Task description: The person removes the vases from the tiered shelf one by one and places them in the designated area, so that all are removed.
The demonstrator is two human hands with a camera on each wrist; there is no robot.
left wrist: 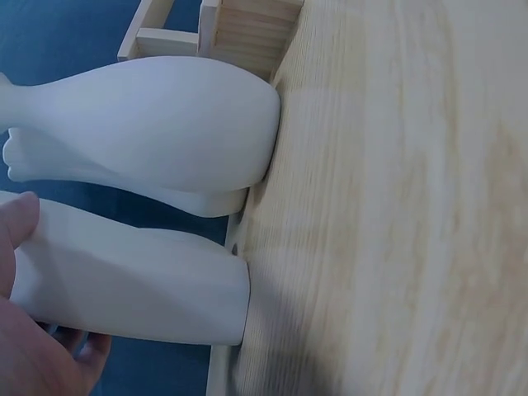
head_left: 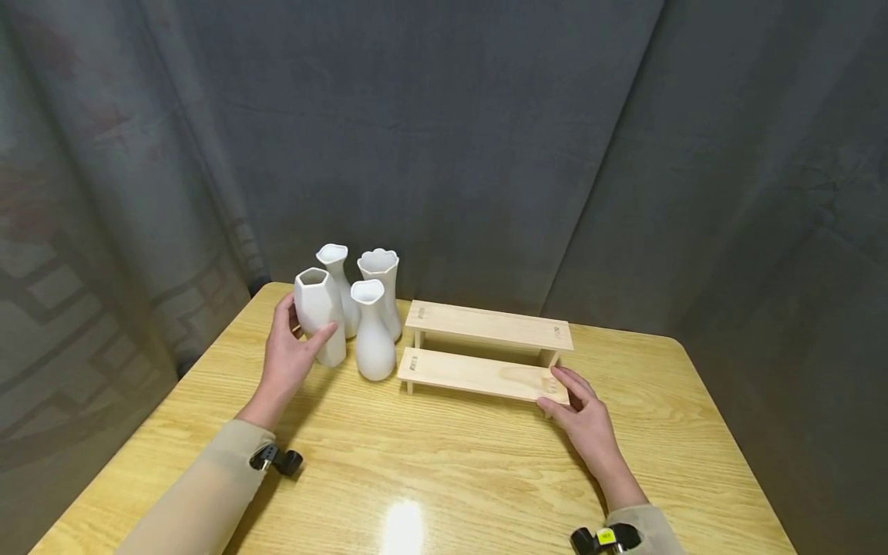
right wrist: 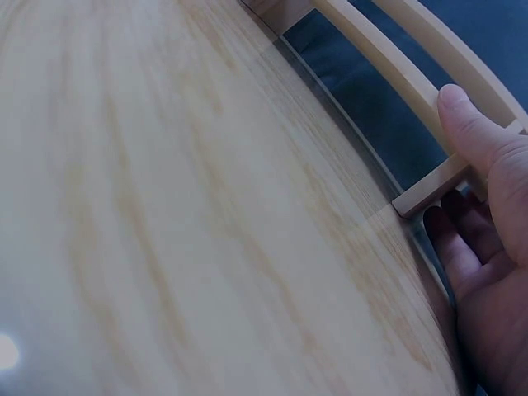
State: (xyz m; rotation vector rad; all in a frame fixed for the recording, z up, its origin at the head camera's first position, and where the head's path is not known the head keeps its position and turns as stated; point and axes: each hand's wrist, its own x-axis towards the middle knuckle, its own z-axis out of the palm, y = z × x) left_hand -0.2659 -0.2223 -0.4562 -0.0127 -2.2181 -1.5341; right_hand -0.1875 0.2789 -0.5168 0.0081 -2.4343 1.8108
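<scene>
My left hand [head_left: 287, 354] grips a white faceted vase [head_left: 317, 312], thumb on its front and fingers round its far side. In the left wrist view this vase [left wrist: 140, 285] stands on the table beside a round-bellied vase [left wrist: 173, 115]. To its right in the head view is that round-bellied white vase [head_left: 375, 347]. Behind them stand a wavy-rimmed vase [head_left: 340, 270] and a scalloped-rim vase [head_left: 388, 301]. My right hand [head_left: 588, 424] holds the right end of a two-tier wooden stand [head_left: 479, 374] at its lower board, thumb at the front edge. Some right fingers are partly hidden.
The stand's upper tier [head_left: 492, 325] lies behind the lower one, just right of the vases. All rest near the back of a wood-grain table [head_left: 347, 462]. Grey curtains [head_left: 444, 154] hang close behind and at both sides.
</scene>
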